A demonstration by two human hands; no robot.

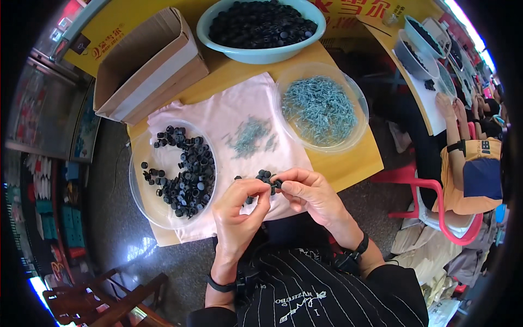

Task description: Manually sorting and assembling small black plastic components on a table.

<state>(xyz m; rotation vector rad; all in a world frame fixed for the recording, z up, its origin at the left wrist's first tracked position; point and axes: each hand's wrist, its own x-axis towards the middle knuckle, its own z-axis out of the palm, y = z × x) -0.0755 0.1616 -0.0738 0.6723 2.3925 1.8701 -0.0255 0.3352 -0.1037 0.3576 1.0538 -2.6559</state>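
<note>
In the lower centre of the frame, the left hand [239, 210] and the right hand [316, 196] meet above a pink cloth [215, 122]. Thumb and forefinger of each hand are pinching 1 small black plastic part [277, 184], located between the fingertips; whether it consists of 2 pieces is too small to tell. Just beyond the hands, a small group of black caps [265, 175] lies on the cloth, and near the centre of the frame there is a loose heap of thin, grey-blue pins [249, 138].

At centre left, a round clear tray [146, 200] contains many black caps. At upper right of centre, a clear bowl [298, 135] holds many more pins. At the top, a light-blue basin [259, 55] is full of black parts, and an open cardboard box [158, 82] stands at upper left on the yellow table [357, 169]. At the right edge, a person in a yellow top [482, 150] sits on a red chair [436, 185].
</note>
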